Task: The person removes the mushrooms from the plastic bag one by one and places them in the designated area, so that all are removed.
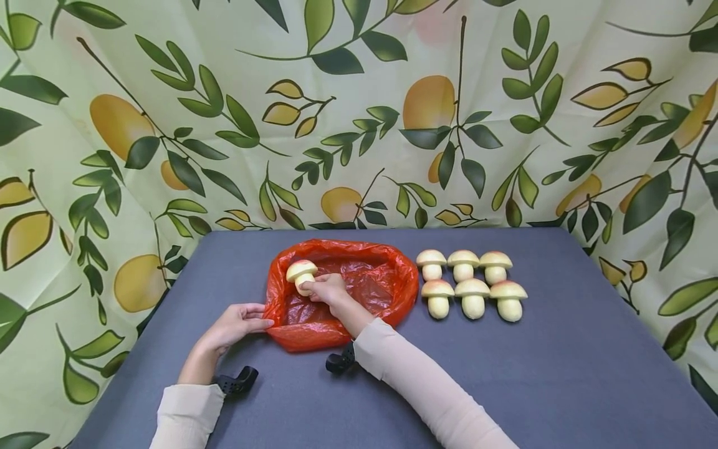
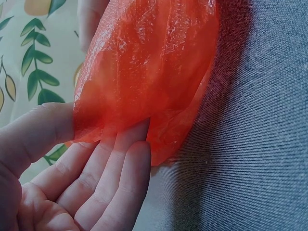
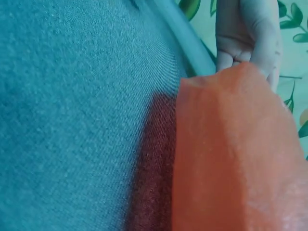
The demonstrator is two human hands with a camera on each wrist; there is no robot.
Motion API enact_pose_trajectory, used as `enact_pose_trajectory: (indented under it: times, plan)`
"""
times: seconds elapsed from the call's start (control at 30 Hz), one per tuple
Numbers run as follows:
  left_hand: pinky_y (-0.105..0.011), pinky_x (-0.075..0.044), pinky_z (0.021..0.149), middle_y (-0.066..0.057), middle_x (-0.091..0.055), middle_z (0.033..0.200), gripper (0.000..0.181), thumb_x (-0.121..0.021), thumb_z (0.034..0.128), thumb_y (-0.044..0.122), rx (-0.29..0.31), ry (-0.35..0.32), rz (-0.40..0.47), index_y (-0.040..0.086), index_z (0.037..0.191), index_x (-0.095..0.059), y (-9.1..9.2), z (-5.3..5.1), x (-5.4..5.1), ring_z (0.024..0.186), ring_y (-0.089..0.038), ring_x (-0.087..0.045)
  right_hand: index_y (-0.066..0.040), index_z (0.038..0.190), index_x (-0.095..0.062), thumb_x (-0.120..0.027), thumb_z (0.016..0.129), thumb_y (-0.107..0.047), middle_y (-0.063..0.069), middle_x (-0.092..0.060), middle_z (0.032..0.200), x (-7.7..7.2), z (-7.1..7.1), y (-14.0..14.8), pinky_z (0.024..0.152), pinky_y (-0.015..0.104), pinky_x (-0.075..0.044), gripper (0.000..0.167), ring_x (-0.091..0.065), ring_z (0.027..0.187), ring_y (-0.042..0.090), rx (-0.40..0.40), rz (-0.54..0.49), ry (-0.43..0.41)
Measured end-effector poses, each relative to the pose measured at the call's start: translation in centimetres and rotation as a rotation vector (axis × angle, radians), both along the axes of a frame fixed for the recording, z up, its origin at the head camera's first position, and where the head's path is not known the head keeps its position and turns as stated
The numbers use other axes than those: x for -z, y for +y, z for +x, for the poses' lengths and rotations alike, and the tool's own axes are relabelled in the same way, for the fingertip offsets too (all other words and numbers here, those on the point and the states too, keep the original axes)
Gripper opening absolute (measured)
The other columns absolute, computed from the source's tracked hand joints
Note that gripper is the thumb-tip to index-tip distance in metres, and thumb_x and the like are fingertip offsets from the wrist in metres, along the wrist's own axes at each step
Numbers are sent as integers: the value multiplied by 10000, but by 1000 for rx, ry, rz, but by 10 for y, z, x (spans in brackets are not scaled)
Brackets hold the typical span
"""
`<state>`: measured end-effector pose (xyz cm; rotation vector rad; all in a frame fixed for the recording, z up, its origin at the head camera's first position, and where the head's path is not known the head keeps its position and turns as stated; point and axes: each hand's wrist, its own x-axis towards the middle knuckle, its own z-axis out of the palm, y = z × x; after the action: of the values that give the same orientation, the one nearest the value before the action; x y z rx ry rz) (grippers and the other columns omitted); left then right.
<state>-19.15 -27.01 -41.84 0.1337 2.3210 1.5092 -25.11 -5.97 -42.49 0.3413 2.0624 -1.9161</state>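
Observation:
A red plastic bag [image 1: 320, 337] lies on the table with its mouth spread wide. My left hand [image 1: 238, 324] holds its left rim; in the left wrist view the thumb and fingers [image 2: 134, 168] are on either side of the thin plastic [image 2: 149, 62]. Over the left part of the bag's opening, my right hand [image 1: 331, 293] grips a mushroom [image 1: 301, 272] by its stem, cap up. In the right wrist view the bag's wall [image 3: 231, 159] hides the mushroom.
Right of the bag stand several more mushrooms [image 1: 473, 298] with pale stems and cream, red-tinged caps, in two rows. The table [image 1: 561, 374] has a dark grey-blue cover. Behind it hangs a leaf-and-fruit patterned cloth [image 1: 359, 149].

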Motion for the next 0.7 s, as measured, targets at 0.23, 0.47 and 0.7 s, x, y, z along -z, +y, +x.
enact_pose_trajectory:
  times: [0.23, 0.47, 0.7]
  plan:
    - [-164, -534, 759, -268, -692, 1109, 525, -665, 878, 79, 11, 5, 3, -212, 1266, -462, 0, 0, 0, 813, 55, -661, 43, 1080, -646, -757, 810, -164, 84, -695, 853, -5, 6, 8, 747, 275, -592, 358, -625, 616, 82, -52, -55, -10]
    - [-169, -541, 760, -231, -716, 1075, 529, -667, 879, 76, 24, 6, 22, -222, 1263, -459, 0, -1, -1, 812, 56, -663, 73, 1173, -591, -746, 824, -149, 169, -717, 974, -9, 11, 17, 794, 303, -590, 442, -661, 649, 91, -75, -91, -13]
    - [-186, -548, 767, -245, -707, 1091, 522, -666, 884, 85, 34, 8, 22, -217, 1261, -466, 0, 1, -2, 817, 57, -665, 85, 1200, -575, -728, 844, -130, 207, -708, 1040, -13, 18, 27, 819, 319, -587, 443, -696, 713, 133, -116, -135, -3]
